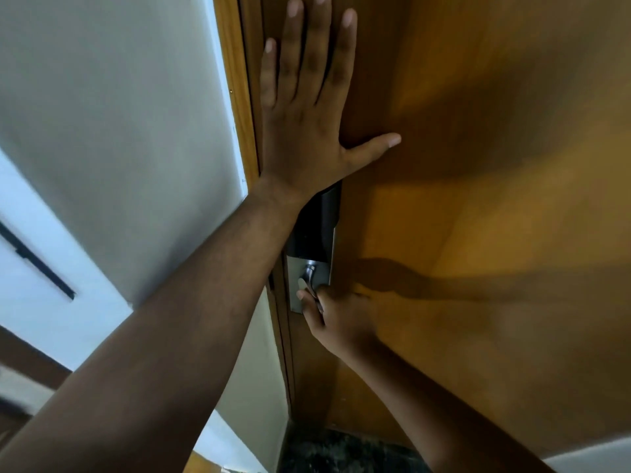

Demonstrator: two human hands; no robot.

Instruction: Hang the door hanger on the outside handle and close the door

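A person's left hand [307, 107] presses flat, fingers spread, against the wooden door [478, 199] near its latch edge, just above the dark lock plate [316, 230]. The right hand [336, 319] curls around the metal handle [309, 276] — its lever largely hidden, so its direction cannot be told. No door hanger shows.

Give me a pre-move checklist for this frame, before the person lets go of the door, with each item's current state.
1. Left hand flat on the wooden door near its latch edge, fingers spread: ok.
2. Right hand gripping the metal handle: ok.
3. Door edge flush with the frame: cannot tell; no wide gap shows, but the seam is partly hidden by the left hand.
4. Fingers out of the door seam: ok.
5. Door hanger on the outside handle: cannot tell; no hanger is visible.
6. Latch engaged: cannot tell.
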